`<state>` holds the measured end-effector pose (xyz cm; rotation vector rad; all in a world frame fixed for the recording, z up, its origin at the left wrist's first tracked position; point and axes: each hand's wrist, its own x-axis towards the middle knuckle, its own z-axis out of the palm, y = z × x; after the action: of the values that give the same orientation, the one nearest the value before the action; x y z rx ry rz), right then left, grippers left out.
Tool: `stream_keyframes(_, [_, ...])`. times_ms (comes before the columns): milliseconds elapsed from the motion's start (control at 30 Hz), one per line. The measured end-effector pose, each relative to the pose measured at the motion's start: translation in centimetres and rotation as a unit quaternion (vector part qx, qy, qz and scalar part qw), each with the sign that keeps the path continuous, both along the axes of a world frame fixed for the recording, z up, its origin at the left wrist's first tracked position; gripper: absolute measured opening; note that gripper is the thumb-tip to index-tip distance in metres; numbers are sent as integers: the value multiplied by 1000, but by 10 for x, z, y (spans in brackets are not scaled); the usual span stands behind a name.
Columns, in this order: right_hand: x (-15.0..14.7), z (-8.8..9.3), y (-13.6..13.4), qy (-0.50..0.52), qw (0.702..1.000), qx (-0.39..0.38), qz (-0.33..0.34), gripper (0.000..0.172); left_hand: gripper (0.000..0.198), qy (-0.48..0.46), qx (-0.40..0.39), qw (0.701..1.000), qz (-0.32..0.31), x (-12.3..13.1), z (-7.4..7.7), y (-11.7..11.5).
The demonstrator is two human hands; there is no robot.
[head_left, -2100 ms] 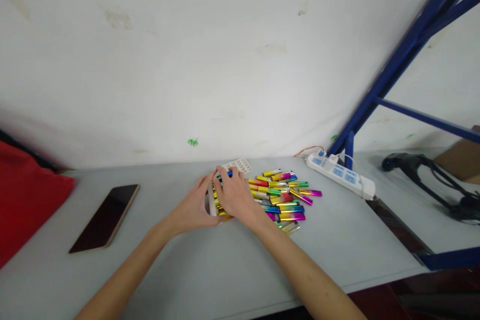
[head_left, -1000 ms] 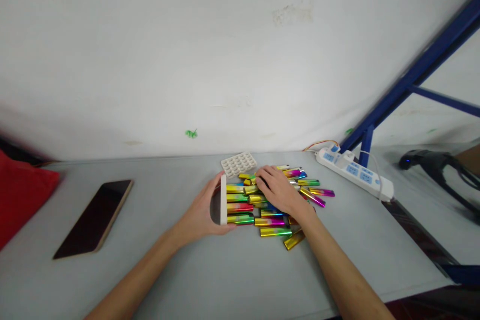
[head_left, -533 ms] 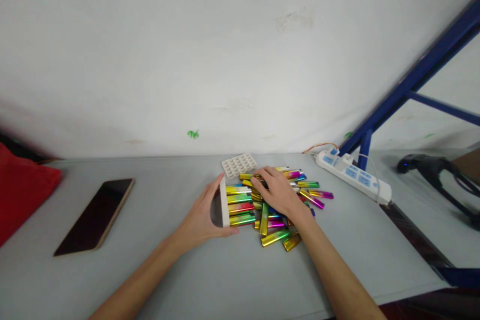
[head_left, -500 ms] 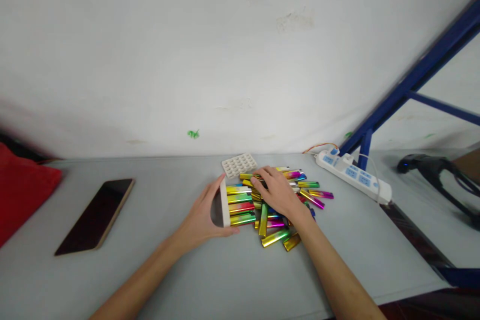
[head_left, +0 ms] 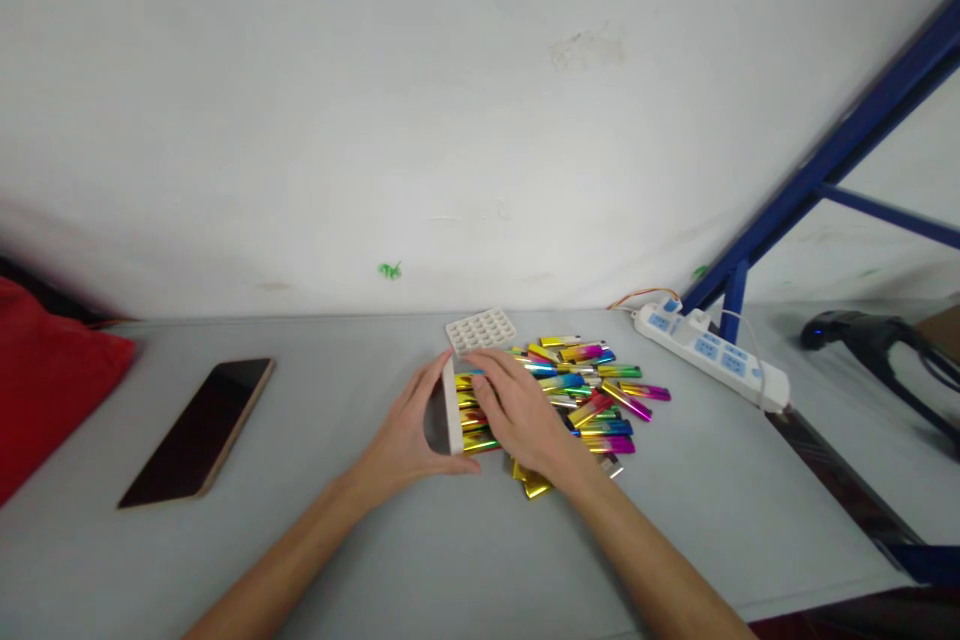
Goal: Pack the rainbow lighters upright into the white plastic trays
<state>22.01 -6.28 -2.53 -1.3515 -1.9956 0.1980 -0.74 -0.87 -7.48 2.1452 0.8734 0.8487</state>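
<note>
Scuffed white wall point(head_left: 330, 140) along the back edge of a grey worktop point(head_left: 435, 560), small green wall mark point(head_left: 390, 271), blue metal frame point(head_left: 825, 165) toward the right edge

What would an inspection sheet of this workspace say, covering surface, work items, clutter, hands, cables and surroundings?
Surface: grey tabletop against a white wall.
Work items: white tray on edge, shiny pieces extending from its right side, more piled loosely; second tray lies flat behind.
Clutter: phone flat at left; red cloth item at far left.
Left hand: holds the upright tray by opposite edges.
Right hand: over pieces beside that tray; grip hidden.
Cables: orange-red wire behind the power strip; white cord across it.
Surroundings: blue frame and black device at right; wall marked.
</note>
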Motion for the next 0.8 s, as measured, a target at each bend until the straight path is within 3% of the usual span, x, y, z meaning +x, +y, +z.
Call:
stream_keyframes(100, [-21, -4, -5, -53, 999, -6, 1, 41, 160, -4, -31, 1000, -6, -1, 0, 1])
stream_keyframes(200, [-25, -8, -4, -107, 994, -19, -24, 37, 158, 0, -38, 999, 5, -1, 2, 0])
stream_keyframes(433, [-9, -11, -5, -169, 982, -13, -83, 27, 145, 18, -14, 1000, 18, 2, 11, -3])
stream_keyframes(800, [28, 3, 0, -154, 986, -37, -55, 28, 143, 22, -9, 1000, 9, -2, 7, -1])
